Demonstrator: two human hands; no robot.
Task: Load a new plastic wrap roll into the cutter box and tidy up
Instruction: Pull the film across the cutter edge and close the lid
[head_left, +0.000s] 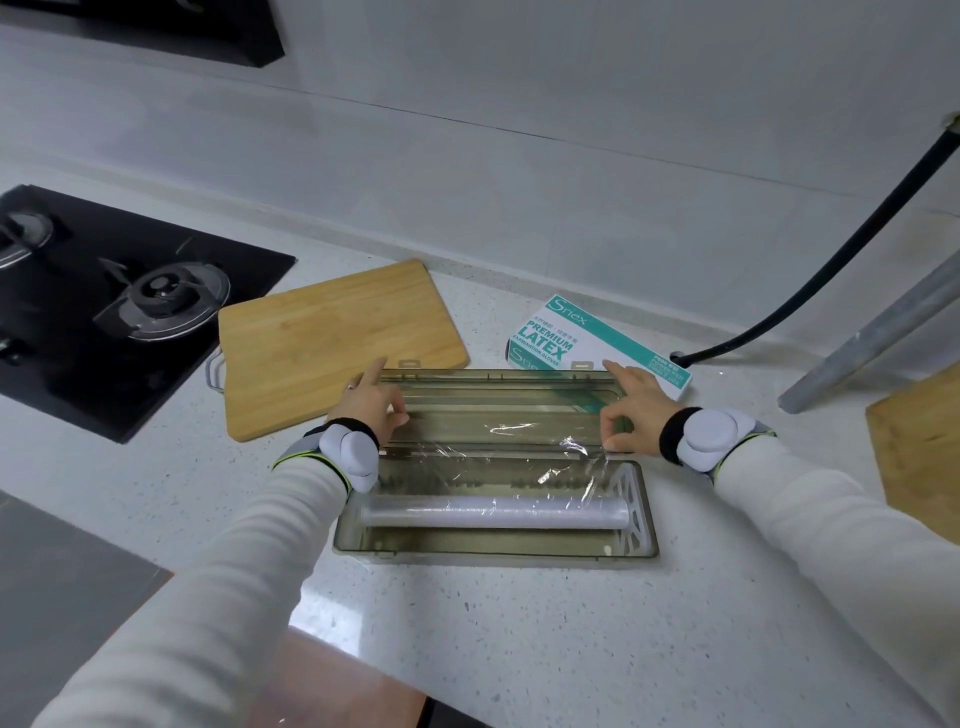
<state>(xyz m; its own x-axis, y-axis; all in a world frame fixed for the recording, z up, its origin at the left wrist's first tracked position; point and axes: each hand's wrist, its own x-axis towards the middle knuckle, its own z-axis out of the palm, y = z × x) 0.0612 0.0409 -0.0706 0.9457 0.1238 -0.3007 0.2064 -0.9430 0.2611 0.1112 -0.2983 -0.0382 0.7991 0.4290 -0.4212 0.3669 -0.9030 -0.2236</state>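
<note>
Two hands on the film (498, 447) now! The left hand (371, 402) pinches its left edge between thumb and fingers, index finger pointing away. The right hand (631, 402) pinches the right edge the same way. Between them, the film stretches over the open cutter box (493, 553) on the counter (519, 623). The roll (493, 512) lies in the box, just behind both wrists.

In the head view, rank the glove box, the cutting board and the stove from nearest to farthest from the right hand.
1. Glove box, just behind the right hand, which pinches the plastic wrap.
2. Cutting board, off to the left.
3. Stove, at the far left.
</note>
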